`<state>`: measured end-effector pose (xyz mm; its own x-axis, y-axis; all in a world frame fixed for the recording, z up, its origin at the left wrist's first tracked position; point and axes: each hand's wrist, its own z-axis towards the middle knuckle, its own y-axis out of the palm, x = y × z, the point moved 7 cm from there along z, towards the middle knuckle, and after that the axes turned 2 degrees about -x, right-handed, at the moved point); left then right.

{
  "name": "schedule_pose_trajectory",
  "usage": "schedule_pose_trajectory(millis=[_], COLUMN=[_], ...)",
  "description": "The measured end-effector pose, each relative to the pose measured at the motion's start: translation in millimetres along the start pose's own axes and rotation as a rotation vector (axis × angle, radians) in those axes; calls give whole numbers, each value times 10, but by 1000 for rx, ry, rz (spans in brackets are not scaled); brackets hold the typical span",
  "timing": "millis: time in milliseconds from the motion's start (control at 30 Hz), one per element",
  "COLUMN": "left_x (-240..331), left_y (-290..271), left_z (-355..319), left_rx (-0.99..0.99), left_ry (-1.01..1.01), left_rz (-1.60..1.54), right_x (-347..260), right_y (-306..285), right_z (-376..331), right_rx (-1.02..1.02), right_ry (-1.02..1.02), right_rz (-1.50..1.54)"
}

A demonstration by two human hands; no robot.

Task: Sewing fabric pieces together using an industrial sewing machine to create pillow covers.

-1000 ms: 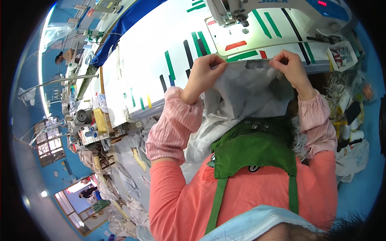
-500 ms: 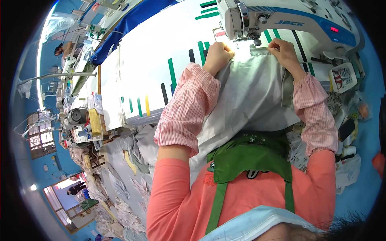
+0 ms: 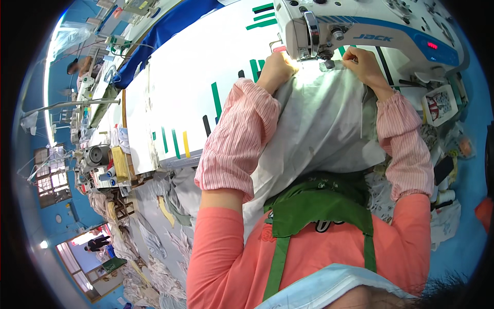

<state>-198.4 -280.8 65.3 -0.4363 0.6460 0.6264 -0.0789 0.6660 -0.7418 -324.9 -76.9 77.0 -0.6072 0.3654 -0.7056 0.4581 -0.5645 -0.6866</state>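
Note:
A pale grey piece of fabric [image 3: 324, 113] hangs from the sewing table over its front edge toward my lap. Its upper edge lies under the head of a white and blue sewing machine [image 3: 355, 38], in a bright lamp glow. On the left of the needle area, my left hand [image 3: 277, 71] has its fingers closed on the fabric's edge; glare washes out the fingertips. To the right of the needle, my right hand [image 3: 364, 67] pinches the same edge between thumb and fingers. The needle itself is too small to make out.
Green, black and yellow tape strips [image 3: 216, 100] mark the white table [image 3: 175, 77]. A white tray of small parts [image 3: 440, 105] stands to the right, with a dark phone [image 3: 443, 168] nearer me. Heaped garments [image 3: 154, 268] lie at lower left. Another person [image 3: 82, 67] sits far left.
The view has shifted slightly, and the machine appears a little lower. Both hands keep their grip on the fabric edge and have hardly moved.

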Motion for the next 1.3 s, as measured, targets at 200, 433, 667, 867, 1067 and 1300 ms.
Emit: schedule_pose_trajectory(millis=[200,433,667,867,1067,1300], left_x=[32,-33,13,60,37,86], left_y=[-9,-28,-51,-129,-104,-84], left_z=[18,39,67,103,160,152], left_rx=[-26,0,28,70,81,108], left_ry=[4,-27,11,21,11,106], left_rz=[1,-23,3,86,165,103], right_x=[-34,-81,2,-153,-162,-697], right_y=[-41,-25,7,-61,-23,116], right_z=[43,102,161,237,240,8], right_rx=[40,-9,19,82,-11,63], right_ry=[-66,-27,-51,-153,-91,-236], right_rz=[7,-4,36,68,3,23])
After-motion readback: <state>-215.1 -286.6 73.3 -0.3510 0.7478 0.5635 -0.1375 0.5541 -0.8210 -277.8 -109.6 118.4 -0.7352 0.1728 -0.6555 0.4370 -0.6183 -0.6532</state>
